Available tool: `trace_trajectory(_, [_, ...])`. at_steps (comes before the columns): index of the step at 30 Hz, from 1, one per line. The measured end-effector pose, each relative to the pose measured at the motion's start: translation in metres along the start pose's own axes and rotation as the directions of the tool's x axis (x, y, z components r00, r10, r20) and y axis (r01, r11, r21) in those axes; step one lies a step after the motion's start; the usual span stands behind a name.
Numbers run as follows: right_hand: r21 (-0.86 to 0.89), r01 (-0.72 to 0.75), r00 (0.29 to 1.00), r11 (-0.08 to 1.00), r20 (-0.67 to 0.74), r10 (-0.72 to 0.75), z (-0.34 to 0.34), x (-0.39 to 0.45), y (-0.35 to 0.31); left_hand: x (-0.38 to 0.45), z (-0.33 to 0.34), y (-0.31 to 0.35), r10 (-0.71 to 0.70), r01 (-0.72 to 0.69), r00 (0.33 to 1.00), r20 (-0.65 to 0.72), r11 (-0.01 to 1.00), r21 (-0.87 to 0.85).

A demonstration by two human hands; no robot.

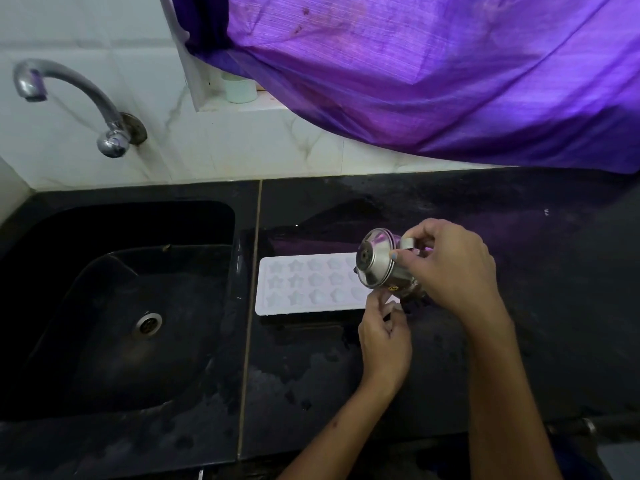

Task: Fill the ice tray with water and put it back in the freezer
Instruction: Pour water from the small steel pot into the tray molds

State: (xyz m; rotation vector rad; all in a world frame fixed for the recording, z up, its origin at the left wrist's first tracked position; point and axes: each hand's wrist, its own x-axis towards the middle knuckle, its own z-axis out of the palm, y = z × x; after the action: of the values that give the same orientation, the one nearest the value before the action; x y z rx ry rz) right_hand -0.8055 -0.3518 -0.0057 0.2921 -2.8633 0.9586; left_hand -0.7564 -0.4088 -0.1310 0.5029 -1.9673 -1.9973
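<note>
Right hand (450,268) grips steel jug (379,268), apparently tilted over tray (304,285) right edge.

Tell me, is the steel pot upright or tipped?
Tipped. The steel pot, gripped by the right hand, lies sideways over the ice tray, its lidded top facing left.

White marble-look wall tiles (86,26), a purple curtain (433,74), a black stone counter (519,306) with a sunken sink (104,375).

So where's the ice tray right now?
The ice tray lies flat on the black counter, just right of the sink, its right end under the steel jug that the right hand tilts.
</note>
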Motion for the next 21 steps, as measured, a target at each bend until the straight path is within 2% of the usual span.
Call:
trace_trajectory(5, [-0.051,0.018,1.0,0.999,-0.007,-0.018,0.008,-0.003,-0.007,0.003,-0.007,-0.004,-0.022,0.022,1.0,0.004,1.0,-0.014])
trace_trajectory(15, [-0.087,0.003,0.999,0.996,-0.037,-0.007,0.017,-0.009,-0.01,0.003,-0.017,0.001,-0.071,0.074,0.992,0.1,0.997,-0.027])
trace_trajectory(21, [-0.117,0.002,0.999,0.993,-0.052,-0.008,0.018,-0.011,-0.011,0.003,-0.02,0.002,-0.051,0.058,0.988,0.146,0.997,-0.041])
